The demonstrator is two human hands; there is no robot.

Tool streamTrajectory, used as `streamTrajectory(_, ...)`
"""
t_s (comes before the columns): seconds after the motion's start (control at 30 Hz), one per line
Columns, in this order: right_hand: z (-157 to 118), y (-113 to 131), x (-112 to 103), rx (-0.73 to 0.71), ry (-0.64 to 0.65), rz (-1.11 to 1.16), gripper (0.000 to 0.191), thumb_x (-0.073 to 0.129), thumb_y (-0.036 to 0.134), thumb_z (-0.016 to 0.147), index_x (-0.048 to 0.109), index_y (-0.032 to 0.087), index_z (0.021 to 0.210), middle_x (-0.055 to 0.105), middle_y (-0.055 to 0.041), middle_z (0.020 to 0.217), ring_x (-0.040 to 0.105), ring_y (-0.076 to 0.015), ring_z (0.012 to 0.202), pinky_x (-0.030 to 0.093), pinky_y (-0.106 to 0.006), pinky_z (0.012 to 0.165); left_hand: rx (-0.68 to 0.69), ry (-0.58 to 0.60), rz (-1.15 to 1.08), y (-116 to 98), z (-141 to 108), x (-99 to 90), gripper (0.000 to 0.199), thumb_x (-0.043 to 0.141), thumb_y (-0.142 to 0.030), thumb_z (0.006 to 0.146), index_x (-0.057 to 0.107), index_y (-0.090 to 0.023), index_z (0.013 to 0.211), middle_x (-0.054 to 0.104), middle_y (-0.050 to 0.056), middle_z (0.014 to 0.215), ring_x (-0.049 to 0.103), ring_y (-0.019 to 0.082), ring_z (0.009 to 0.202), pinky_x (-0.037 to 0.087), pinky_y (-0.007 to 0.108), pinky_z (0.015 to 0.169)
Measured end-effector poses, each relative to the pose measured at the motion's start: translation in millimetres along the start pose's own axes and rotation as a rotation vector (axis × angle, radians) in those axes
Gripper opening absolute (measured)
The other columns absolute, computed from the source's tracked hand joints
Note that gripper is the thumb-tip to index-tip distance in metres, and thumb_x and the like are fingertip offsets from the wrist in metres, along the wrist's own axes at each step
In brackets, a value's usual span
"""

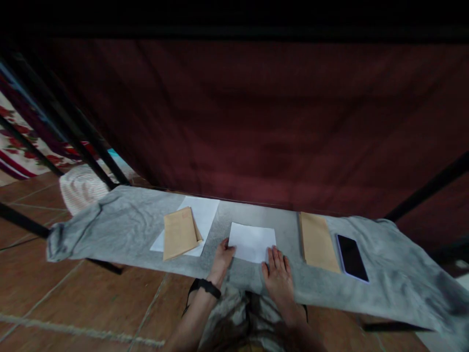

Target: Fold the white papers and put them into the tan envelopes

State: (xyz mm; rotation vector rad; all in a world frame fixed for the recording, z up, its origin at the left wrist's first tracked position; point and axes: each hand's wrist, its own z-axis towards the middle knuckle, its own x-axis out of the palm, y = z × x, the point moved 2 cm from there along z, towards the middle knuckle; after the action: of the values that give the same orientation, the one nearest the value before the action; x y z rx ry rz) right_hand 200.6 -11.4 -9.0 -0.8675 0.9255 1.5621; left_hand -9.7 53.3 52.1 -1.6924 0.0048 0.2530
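The left hand (223, 255) is holding the white sheet (252, 242) by its left edge; the right hand (278, 274), grip flattened wide, is resting at its near-right corner.

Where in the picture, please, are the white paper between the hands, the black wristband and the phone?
White paper (252, 243): head view, middle of its upper face.
Black wristband (209, 287): head view, middle of its visible band.
Phone (352, 257): head view, middle of its dark screen.
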Motion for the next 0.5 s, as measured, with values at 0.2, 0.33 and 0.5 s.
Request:
streamTrajectory(0.2, 6, 15, -10, -0.002, 0.009, 0.238, 0.064, 0.044, 0.028, 0.097, 0.030, 0.019, 0.159, 0.040, -0.0115, 0.161, 0.037, -0.0280, 0.148, 0.028, -0.052, 0.121, 0.025, 0.026, -0.107, -22, -17, 3.6, 0.035, 0.063, -0.038, 0.075, 0.071, -0.014, 0.100, 0.074, 0.005, 0.081, 0.067, 0.020, 0.072, 0.052, 0.030, 0.063)
streamTrajectory(0.33, 27, 40, -21, 0.066, 0.032, 0.598, 0.056, 0.040, 0.031, 0.098, 0.045, 0.020, 0.152, 0.048, -0.0095, 0.156, 0.045, -0.0238, 0.143, 0.037, -0.044, 0.118, 0.065, 0.128, -0.152, -42, -29, 13.6, 0.044, 0.065, -0.045, 0.080, 0.070, -0.016, 0.112, 0.076, 0.008, 0.099, 0.070, 0.022, 0.086, 0.055, 0.030, 0.071)
streamTrajectory(0.5, 66, 42, -52, 0.451, -0.034, 1.221, 0.049, 0.046, 0.050, 0.096, 0.067, 0.017, 0.126, 0.072, -0.0113, 0.125, 0.065, -0.0269, 0.120, 0.050, -0.044, 0.106, 0.104, 0.036, -0.086, -37, -31, 8.3, 0.058, 0.034, -0.055, 0.102, 0.052, -0.019, 0.144, 0.059, 0.014, 0.144, 0.063, 0.025, 0.123, 0.056, 0.033, 0.087)
